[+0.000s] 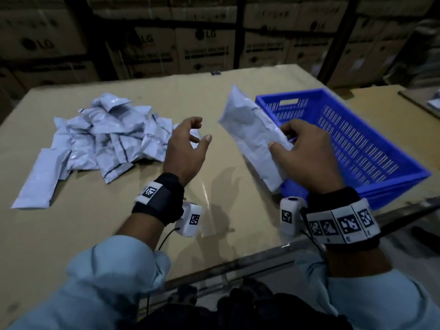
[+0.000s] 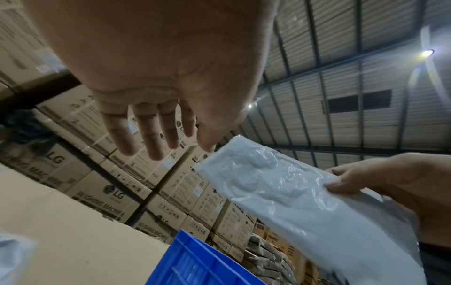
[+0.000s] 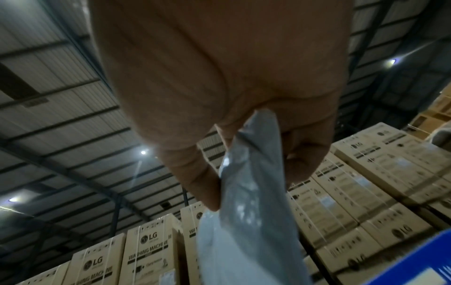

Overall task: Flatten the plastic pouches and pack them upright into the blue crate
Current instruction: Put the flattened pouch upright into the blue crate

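Observation:
My right hand (image 1: pixel 302 148) grips a long pale-grey plastic pouch (image 1: pixel 250 134) near its lower end, thumb on the front and fingers behind. It holds the pouch tilted in the air at the blue crate's (image 1: pixel 366 144) left wall. The same pouch (image 2: pixel 292 196) (image 3: pixel 249 212) shows in both wrist views, pinched by my right hand (image 3: pixel 244 146). My left hand (image 1: pixel 188 144) hovers just left of the pouch, fingers relaxed and spread, holding nothing; its fingers (image 2: pixel 149 131) stay apart from the pouch. The crate's inside looks bare where I can see it.
A heap of several crumpled grey pouches (image 1: pixel 107 136) lies at the table's left, with one flat pouch (image 1: pixel 38 182) nearest the left edge. The cardboard-covered table (image 1: pixel 95 222) ends close to my body. Stacked cartons (image 1: pixel 204 48) stand behind.

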### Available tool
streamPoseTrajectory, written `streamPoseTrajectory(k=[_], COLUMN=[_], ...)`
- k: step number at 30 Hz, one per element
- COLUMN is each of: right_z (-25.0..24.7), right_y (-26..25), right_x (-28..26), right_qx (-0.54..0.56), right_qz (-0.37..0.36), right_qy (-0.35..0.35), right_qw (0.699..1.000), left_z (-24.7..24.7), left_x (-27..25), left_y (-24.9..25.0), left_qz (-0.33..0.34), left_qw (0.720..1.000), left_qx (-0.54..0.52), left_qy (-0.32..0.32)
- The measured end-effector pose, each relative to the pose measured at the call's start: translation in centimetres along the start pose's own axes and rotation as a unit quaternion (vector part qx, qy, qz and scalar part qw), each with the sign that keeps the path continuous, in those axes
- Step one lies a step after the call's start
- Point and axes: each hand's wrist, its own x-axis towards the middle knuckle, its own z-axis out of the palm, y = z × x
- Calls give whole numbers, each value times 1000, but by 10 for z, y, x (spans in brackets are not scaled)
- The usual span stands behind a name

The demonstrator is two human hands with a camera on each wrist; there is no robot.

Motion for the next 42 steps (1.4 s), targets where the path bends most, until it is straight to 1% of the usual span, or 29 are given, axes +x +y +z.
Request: streamPoseTrajectory(k=[2, 5, 7, 10, 12, 15, 18, 21, 24, 28, 31, 33, 38, 42], right_z=[-24, -53, -71, -87, -89, -81, -65, -40, -14, 20, 45, 53, 59, 60], right_y=[21, 54, 76, 107, 127, 151, 168, 183, 196, 217, 235, 239, 236, 236], right_x=[23, 52, 68, 92, 108, 131, 153, 171, 179, 171, 164, 162, 164, 166], right_qx=[-24, -75, -111, -135, -141, -151, -159, -168, -189, -214, -206, -192, -153, -124], right_qz=[1, -15, -19, -14, -10, -1, 18, 57, 90, 83, 120, 124, 105, 87], right_qy=[31, 55, 63, 72, 67, 52, 12, -48, -116, -199, -297, -357, -428, -453], right_qw=[999, 996, 992, 988, 988, 987, 987, 983, 971, 953, 925, 906, 885, 878], left_z=[34, 87, 120, 163, 187, 215, 230, 240, 246, 247, 245, 245, 247, 247], left_x=[15, 29, 33, 37, 39, 39, 37, 35, 30, 27, 26, 24, 21, 19], left_y=[11, 25, 32, 37, 39, 41, 39, 33, 28, 21, 21, 23, 23, 26], left_qz=[14, 50, 86, 102, 105, 108, 105, 91, 79, 89, 83, 75, 62, 57], left_qw=[1000, 997, 993, 985, 973, 941, 913, 901, 902, 909, 912, 912, 919, 920], left_qx=[16, 37, 48, 82, 134, 213, 267, 290, 285, 279, 290, 293, 275, 275], left_qy=[-11, -34, -60, -111, -155, -238, -289, -310, -314, -296, -279, -275, -275, -273])
